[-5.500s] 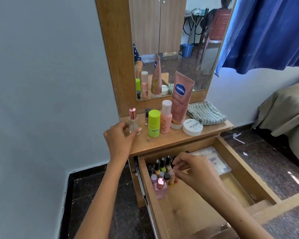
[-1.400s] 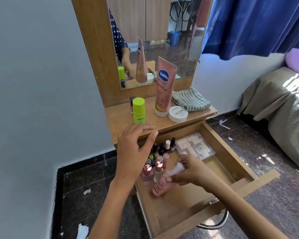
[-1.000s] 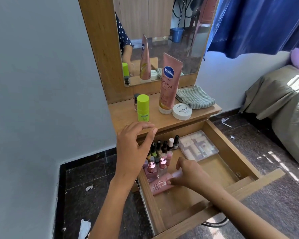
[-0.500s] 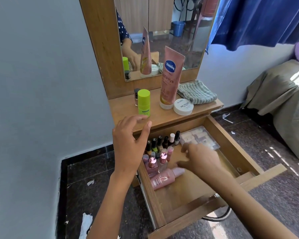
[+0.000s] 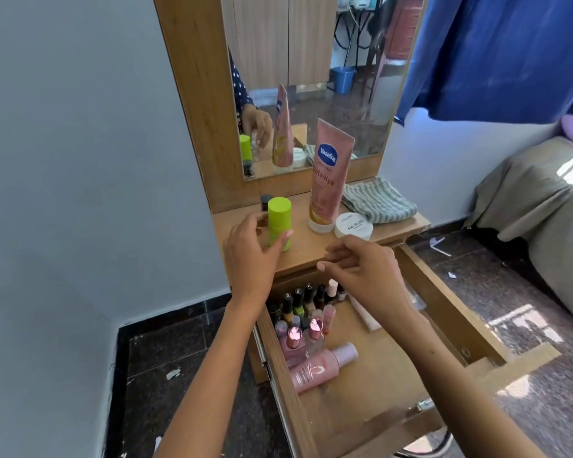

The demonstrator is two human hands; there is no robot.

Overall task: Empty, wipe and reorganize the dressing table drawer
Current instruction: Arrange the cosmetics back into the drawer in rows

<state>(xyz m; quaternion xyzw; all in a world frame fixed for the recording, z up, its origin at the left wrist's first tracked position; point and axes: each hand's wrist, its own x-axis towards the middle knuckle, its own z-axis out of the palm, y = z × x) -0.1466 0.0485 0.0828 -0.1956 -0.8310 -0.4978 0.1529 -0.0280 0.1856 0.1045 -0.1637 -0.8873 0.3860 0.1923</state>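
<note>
The wooden drawer [image 5: 444, 302] is pulled out under the dressing table top [image 5: 311, 252]. At its back left stand several nail polish bottles [image 5: 306, 297], with two pink-capped perfume bottles [image 5: 293, 342] in front of them. A pink spray bottle [image 5: 321, 366] lies on its side on the drawer floor. My left hand [image 5: 252, 249] reaches onto the table top, thumb and fingers curled round the lime green bottle [image 5: 278, 223]. My right hand [image 5: 361, 269] hovers over the back of the drawer, fingers loosely bent, holding nothing. It hides most of a clear plastic box [image 5: 414, 299].
On the table top stand a pink Vaseline tube [image 5: 328, 180], a white nail polish remover jar [image 5: 353, 226], a folded striped cloth [image 5: 377, 204] and a small dark bottle [image 5: 265, 201] behind the green one. The mirror rises behind them; a covered bed [image 5: 543, 206] stands to the right.
My right hand let go of the pink spray bottle, now lying in the drawer, and rose toward the table edge. My left hand moved up and closed round the green bottle.
</note>
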